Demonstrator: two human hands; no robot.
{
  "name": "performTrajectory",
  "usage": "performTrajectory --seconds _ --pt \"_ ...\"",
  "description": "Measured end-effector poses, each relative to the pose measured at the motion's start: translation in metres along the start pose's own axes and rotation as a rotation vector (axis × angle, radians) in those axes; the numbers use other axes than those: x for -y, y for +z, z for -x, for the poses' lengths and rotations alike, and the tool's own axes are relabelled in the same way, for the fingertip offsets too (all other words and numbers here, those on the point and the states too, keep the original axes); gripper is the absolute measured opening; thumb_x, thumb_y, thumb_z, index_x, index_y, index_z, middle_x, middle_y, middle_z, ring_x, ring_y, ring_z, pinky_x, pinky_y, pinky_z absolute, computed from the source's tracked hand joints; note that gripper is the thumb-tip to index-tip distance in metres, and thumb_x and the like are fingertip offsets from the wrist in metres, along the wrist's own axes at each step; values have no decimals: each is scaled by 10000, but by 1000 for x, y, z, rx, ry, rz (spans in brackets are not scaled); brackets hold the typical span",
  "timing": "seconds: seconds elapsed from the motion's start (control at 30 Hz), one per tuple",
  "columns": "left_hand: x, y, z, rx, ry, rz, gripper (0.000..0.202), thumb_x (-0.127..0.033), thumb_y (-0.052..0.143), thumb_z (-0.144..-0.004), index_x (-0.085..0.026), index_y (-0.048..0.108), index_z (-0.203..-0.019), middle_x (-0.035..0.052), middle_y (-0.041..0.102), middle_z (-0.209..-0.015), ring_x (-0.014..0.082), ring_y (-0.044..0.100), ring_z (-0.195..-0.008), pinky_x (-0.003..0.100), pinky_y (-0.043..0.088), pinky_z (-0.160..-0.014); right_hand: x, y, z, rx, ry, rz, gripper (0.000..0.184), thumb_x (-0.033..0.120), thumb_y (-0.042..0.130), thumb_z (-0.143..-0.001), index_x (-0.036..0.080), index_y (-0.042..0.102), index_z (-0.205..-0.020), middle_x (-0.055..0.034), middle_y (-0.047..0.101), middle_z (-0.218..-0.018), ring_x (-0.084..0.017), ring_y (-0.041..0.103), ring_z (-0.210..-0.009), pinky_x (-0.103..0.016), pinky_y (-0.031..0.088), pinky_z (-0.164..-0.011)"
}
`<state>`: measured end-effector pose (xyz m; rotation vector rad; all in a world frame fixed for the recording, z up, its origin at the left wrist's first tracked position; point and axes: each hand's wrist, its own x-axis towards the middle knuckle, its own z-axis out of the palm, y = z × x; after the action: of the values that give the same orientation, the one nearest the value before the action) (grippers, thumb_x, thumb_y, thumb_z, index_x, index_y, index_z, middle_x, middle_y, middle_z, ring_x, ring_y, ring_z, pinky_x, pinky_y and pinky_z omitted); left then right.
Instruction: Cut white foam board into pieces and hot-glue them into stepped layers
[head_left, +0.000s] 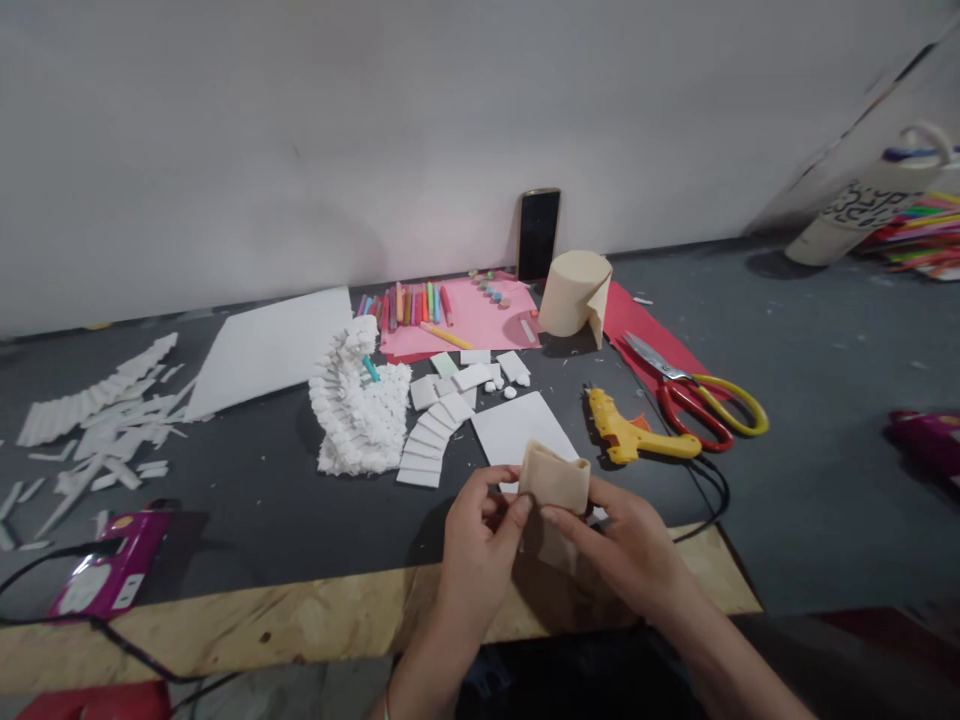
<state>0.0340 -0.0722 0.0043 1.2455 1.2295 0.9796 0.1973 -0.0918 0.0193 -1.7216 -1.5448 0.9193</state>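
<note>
Near the table's front edge, both my hands hold a folded piece of beige cloth-like material (555, 478). My left hand (484, 530) pinches its left side with thumb and fingers. My right hand (622, 540) grips its lower right side, thumb in front. Under and behind it lies a white sheet (525, 425), partly covered by the hands. A yellow glue gun (634, 430) rests on its side to the right. Beyond that are scissors (690, 385) with one red and one yellow handle. A beige roll (574, 292) stands farther back.
White foam-like pieces (431, 440) curve beside a rough white crafted form (356, 410). Crayon-like sticks (409, 305) lie on pink paper (487, 325). A phone (538, 235) leans on the wall. White scraps (112, 430) and a purple box (112, 565) with a cable are left.
</note>
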Motion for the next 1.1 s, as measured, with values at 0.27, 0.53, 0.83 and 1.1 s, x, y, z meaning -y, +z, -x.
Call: performTrajectory --seconds 0.27,0.53,0.83,1.1 --pt "-4 1 3 -44 64 106 100 -265 667 -802 -189 603 -803 48 663 -978 159 633 -894 230 489 -749 -4 2 2 -69 -92 92 274 418 568 -827 193 717 -781 -67 744 -826 -217 665 -724 -287 497 -636" --pt "-13 -1 0 -81 -73 257 223 -292 766 -682 -169 582 -708 -5 609 -689 104 553 -626 195 448 -594 1 -1 7 41 19 -112 341 440 616 -803 179 737 -985 -64 753 -945 -217 674 -794 -277 523 -669" --pt "-15 -2 -2 120 -249 315 450 -454 819 -630 -144 681 -925 24 684 -687 126 609 -609 215 485 -588 4 0 6 119 76 -243 321 454 606 -832 162 720 -902 -33 725 -832 -188 641 -721 -259 503 -617" --pt "-7 -3 -13 -30 -342 481 406 -419 850 -611 -137 702 -864 37 733 -735 149 656 -603 243 535 -582 -44 -106 -38 -431 2 345 291 455 521 -873 215 679 -923 -61 693 -856 -197 609 -746 -309 446 -704"
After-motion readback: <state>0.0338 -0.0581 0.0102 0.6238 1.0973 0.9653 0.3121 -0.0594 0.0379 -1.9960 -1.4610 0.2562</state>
